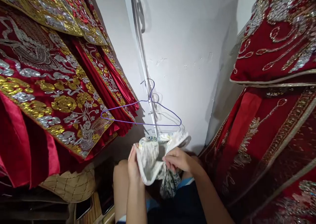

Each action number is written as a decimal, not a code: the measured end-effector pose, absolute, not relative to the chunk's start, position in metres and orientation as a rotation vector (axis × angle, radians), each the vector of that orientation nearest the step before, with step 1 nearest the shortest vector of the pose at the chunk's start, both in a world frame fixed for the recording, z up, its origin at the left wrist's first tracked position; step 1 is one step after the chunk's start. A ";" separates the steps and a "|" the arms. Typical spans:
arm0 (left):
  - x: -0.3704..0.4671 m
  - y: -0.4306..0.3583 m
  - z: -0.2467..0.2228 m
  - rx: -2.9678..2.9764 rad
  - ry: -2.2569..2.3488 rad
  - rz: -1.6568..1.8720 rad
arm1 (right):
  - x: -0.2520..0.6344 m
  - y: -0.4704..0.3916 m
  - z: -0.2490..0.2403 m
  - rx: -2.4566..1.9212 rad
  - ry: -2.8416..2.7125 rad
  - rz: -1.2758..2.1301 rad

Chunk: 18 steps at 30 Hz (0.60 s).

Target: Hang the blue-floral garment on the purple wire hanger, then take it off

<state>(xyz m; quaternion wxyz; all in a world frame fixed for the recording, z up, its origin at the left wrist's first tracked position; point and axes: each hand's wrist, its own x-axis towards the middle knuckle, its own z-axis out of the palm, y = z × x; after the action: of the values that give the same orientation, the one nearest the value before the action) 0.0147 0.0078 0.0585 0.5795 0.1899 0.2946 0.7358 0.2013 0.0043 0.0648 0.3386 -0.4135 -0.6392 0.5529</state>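
The fingers of the left hand (pixel 132 164) are clenched on the left edge of a pale printed cloth (pixel 151 161), pinching it with the thumb in front. Far up and to the left of those fingers hang red garments with gold and silver embroidery (pixel 51 85), and below-left of them lies a tan quilted cushion (pixel 70 184). The cloth stretches rightward between the two hands, its lower part bunched and drooping just beneath the fingertips. Above the fingers, a purple wire hanger (pixel 143 113) hooks on a thin metal rod (pixel 144 62) that runs down the white wall (pixel 187 52); the hanger's bottom bar sits just over the cloth's top edge. The right hand (pixel 178 159) grasps the cloth's right side, fingers curled into the fabric. To the right of these fingers hangs another red embroidered robe (pixel 269 135).
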 end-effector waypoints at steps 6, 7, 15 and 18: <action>0.050 -0.031 0.089 1.088 0.787 1.528 | 0.164 -0.003 0.071 -0.924 -1.380 1.405; 0.052 -0.034 0.090 1.166 0.801 1.507 | 0.161 -0.005 0.073 -0.856 -1.302 1.436; 0.055 -0.051 0.102 1.643 0.821 1.379 | 0.166 -0.007 0.079 -0.578 -0.819 1.490; 0.061 -0.061 0.112 1.765 0.793 1.314 | 0.173 -0.007 0.083 -0.674 -0.785 1.396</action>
<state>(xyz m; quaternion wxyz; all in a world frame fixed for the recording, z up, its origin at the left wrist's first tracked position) 0.0608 -0.0606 0.1118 0.3906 0.6946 0.3123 0.5172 0.1734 -0.0067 0.0825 0.6457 -0.2960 -0.3449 0.6136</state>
